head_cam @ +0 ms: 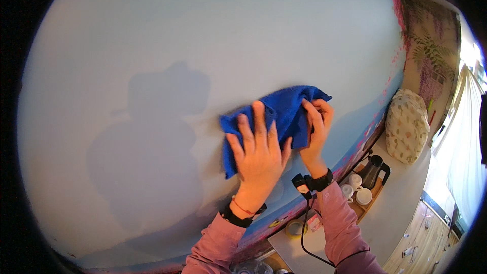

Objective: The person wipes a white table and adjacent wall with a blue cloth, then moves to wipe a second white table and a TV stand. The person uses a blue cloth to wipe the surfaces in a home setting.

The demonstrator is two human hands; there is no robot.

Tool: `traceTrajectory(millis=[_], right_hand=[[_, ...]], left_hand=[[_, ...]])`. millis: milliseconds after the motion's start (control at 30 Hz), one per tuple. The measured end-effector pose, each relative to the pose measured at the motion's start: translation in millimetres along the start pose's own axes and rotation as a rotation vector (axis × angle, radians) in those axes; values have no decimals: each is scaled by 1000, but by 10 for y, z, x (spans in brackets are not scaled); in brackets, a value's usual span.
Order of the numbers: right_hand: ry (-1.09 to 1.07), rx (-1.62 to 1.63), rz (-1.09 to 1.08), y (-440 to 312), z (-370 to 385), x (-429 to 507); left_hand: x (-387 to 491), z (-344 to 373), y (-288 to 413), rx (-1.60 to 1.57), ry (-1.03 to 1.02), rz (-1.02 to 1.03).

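A blue cloth [287,110], creased and folded, is held against a pale blue painted wall [266,38]. My left hand [258,156] lies flat over the cloth's left part, its fingers straight and spread rather than closed around it. At the right side, my right hand [317,133] grips the cloth with bent fingers; its thumb is hard to make out. Black straps circle both wrists, and a black cable [304,232] hangs from the device on the right one.
Below right, a white tabletop [395,194] bears a wooden tray with white cups [364,196] and a dark kettle [371,171]. Behind them stands a patterned fabric-covered object [407,127]. A tape roll [296,228] lies nearer me. Pale curtains [462,121] hang at the far right.
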State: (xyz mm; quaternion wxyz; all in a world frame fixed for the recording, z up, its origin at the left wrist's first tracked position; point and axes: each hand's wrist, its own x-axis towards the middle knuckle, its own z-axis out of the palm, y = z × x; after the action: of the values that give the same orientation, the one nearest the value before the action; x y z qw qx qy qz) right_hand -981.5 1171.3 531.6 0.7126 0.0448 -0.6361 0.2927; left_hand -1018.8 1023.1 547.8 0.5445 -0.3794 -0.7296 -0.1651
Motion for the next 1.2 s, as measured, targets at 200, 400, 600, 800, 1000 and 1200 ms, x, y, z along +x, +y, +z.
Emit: traceTrajectory(millis=[200,400,600,800,1000,1200], right_hand=[[9,-303,-8,396,-306,-874],[-108,-214,22,353,-522,-1602],[-35,-290,90,657,-627,-503],[103,-424,48,1207,-951,-761],[-96,-617,339,1361,-1402,-2249],[-488,-629,760,853,-1318,-3204]], left_hand=[[-902,524,376,-29,-97,298],[-1460,588,450,-173,-339,328],[-523,589,656,-83,-121,123],[-709,1052,1009,-80,-129,336],[-1961,1406,1191,69,-405,524],[-3070,1333,730,489,-415,907]])
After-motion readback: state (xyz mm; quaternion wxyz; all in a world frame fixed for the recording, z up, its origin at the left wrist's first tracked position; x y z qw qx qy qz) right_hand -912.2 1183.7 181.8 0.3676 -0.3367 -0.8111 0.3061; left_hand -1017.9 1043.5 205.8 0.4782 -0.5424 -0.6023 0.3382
